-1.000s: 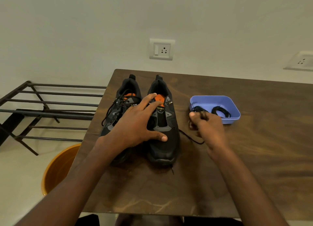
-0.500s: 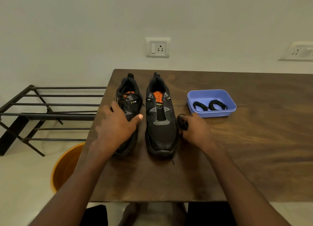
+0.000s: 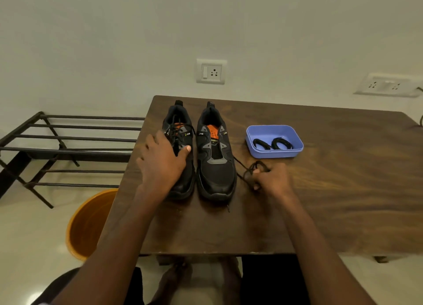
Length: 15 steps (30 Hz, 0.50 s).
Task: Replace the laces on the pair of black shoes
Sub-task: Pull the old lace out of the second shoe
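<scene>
My left hand (image 3: 163,165) has shifted onto the laced black shoe (image 3: 179,149), fingers spread; my right hand (image 3: 271,179) grips the pulled-out black lace (image 3: 248,171) beside it, so unlacing comes next.

Shoes (image 3: 199,153) block left; tray (image 3: 274,153) right; gap between.

Both arms reach forward. The left hand (image 3: 161,162) lies flat, fingers (image 3: 183,151) spread. The right hand (image 3: 272,179) is curled tight, knuckles up.

The left hand (image 3: 161,165) hides the laced shoe's (image 3: 180,144) toe.
</scene>
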Tool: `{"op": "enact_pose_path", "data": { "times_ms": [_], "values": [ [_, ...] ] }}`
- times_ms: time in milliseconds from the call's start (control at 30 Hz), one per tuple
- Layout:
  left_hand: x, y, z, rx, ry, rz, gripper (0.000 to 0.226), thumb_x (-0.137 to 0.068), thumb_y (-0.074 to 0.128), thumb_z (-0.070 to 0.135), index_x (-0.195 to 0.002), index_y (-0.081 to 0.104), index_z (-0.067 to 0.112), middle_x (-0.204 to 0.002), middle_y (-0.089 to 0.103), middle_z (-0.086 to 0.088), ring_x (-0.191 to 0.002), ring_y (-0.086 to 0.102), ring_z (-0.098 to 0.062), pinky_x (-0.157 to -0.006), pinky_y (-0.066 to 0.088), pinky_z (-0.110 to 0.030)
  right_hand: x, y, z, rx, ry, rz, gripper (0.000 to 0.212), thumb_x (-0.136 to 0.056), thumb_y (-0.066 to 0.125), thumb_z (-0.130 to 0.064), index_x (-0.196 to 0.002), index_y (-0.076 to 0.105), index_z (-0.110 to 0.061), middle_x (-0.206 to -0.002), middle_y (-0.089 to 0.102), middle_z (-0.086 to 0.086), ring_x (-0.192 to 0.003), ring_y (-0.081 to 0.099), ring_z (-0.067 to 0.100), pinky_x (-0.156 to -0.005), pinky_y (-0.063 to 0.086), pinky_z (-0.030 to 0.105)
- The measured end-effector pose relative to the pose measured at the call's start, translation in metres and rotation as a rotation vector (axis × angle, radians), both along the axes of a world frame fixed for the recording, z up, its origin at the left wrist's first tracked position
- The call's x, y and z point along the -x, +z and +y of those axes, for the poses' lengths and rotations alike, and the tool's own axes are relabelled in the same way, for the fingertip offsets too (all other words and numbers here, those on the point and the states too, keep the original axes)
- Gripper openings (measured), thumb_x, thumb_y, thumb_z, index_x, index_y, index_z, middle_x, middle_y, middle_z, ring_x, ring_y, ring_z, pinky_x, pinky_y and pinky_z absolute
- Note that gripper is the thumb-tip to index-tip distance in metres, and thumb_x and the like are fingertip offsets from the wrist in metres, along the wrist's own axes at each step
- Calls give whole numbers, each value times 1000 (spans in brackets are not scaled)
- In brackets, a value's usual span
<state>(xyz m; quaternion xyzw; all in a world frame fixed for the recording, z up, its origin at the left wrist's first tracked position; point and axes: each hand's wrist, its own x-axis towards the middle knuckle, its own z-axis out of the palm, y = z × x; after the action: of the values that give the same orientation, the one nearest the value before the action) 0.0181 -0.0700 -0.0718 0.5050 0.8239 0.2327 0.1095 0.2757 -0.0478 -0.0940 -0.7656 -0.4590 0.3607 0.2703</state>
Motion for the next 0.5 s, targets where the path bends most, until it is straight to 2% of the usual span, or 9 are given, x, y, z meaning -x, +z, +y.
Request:
{"op": "enact_pose_path", "data": {
  "times_ms": [67,133,167,233,300,333,367,433,500],
  "values": [
    [-6,8,-5,-219,-30,43,70,-97,64,48,-152,36,16,-151,42,-13,-140,43,-33,-113,42,-53,-7,23,-14,-85,-98,242,3,-89,74,-3,-88,75,-7,-86,75,10,-77,69,18,-56,53,25],
    [-19,15,-8,-405,-238,0,58,-98,66,35,-149,43,20,-150,46,-6,-140,44,-24,-116,41,-46,-12,50,-28,-168,-122,445,7,-88,73,4,-92,75,-1,-89,73,10,-81,69,19,-59,60,24],
    [-28,19,-8,-428,-382,-67,56,-97,67,30,-148,45,22,-150,48,-2,-139,44,-19,-117,41,-45,-13,64,-35,-195,-100,500,8,-87,73,6,-93,75,1,-91,73,10,-83,69,19,-63,62,25],
    [-50,23,-12,-326,-645,-276,60,-95,71,24,-150,45,26,-149,51,6,-127,54,-12,-113,46,-39,-15,93,-44,-239,12,479,9,-85,75,8,-91,76,1,-90,74,11,-78,71,19,-68,64,27],
    [-76,22,-17,-148,-813,-433,74,-93,75,25,-155,36,31,-151,51,10,-102,63,-11,-100,50,-30,-15,123,-49,-278,136,377,9,-84,77,7,-90,77,0,-84,75,12,-71,71,17,-68,63,26],
    [-87,17,-19,-78,-852,-454,80,-91,77,29,-156,31,34,-150,51,12,-97,62,-8,-96,48,-28,-14,136,-51,-297,173,348,9,-84,77,8,-90,77,1,-81,75,12,-68,71,16,-66,62,25],
    [-96,12,-19,-30,-865,-437,80,-90,77,32,-156,31,36,-147,53,13,-102,60,-4,-97,46,-27,-13,149,-50,-321,194,329,9,-84,76,8,-90,77,0,-78,75,11,-66,71,16,-65,62,24],
    [-103,-1,-16,-33,-870,-335,58,-94,73,31,-145,46,30,-131,61,12,-106,60,-7,-93,45,-25,-14,168,-49,-372,186,311,11,-84,77,7,-88,77,-3,-72,74,6,-65,70,17,-66,63,25],
    [-102,-8,-11,-120,-845,-261,20,-100,63,25,-119,64,23,-110,65,8,-95,60,-10,-83,48,-28,-16,185,-50,-474,141,290,12,-84,78,4,-87,78,-7,-73,76,3,-65,69,18,-69,64,29]
  ]
}}
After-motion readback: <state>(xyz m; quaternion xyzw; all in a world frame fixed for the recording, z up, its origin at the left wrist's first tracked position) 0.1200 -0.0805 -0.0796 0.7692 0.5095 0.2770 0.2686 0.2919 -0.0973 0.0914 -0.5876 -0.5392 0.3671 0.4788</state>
